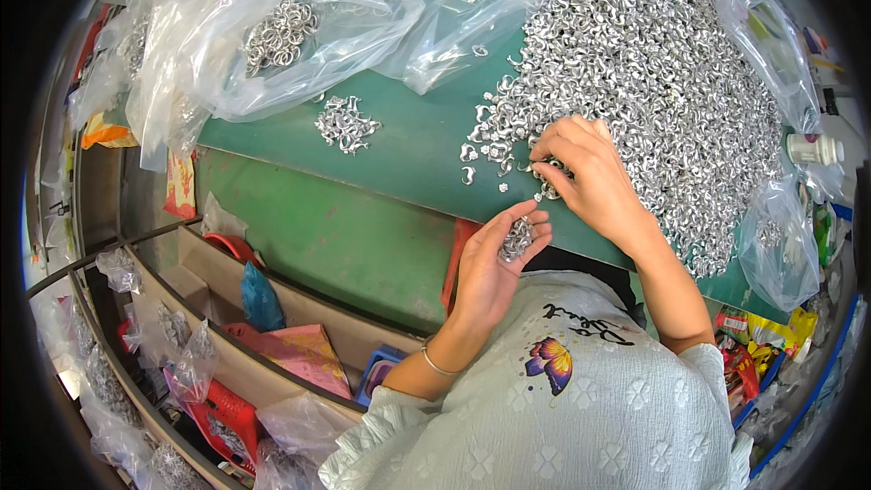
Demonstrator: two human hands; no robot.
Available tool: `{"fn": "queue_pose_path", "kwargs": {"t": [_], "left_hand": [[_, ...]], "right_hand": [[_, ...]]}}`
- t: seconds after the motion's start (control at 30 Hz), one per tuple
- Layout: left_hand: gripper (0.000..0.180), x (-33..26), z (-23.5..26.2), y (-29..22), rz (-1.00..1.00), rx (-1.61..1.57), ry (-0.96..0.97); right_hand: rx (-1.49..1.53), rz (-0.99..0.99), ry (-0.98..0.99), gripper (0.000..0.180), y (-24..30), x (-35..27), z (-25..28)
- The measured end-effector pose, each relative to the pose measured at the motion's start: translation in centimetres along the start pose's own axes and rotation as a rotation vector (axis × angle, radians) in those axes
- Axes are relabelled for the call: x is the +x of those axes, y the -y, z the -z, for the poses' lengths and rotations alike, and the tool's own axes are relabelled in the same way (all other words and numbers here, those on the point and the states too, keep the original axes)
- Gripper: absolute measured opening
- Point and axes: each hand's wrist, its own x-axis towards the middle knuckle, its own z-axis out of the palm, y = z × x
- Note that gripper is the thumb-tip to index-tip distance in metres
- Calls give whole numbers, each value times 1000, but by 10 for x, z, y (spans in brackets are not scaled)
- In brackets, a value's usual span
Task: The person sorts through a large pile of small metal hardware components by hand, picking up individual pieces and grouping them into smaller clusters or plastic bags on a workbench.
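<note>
A large heap of small, curved silver metal pieces covers the right part of the green tabletop. At its near edge my right hand is closed, thumb and fingers bent around some of these pieces. Just below it, by the table's front edge, my left hand is cupped palm up. Its curled fingers hold a small clump of silver metal pieces. A few loose pieces lie left of the heap. Farther left sits a small separate pile of silver pieces.
A clear plastic bag holding silver rings lies at the back left. More clear plastic edges the heap on the right, near a white bottle. Divided bins with bags stand at lower left. Colourful packets lie at lower right.
</note>
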Motion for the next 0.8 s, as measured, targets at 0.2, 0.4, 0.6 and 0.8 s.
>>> {"fn": "queue_pose_path", "kwargs": {"t": [0.2, 0.4, 0.6, 0.8], "left_hand": [[36, -1, -1, -1, 3, 5, 8], [35, -1, -6, -2, -2, -49, -43], [28, 0, 9, 5, 4, -8, 62], [26, 0, 4, 5, 26, 16, 34]], "right_hand": [[-333, 100, 108, 6, -9, -3, -18], [216, 39, 172, 10, 3, -6, 7], [-82, 0, 114, 14, -2, -6, 12], [-377, 65, 78, 8, -2, -8, -12]]}}
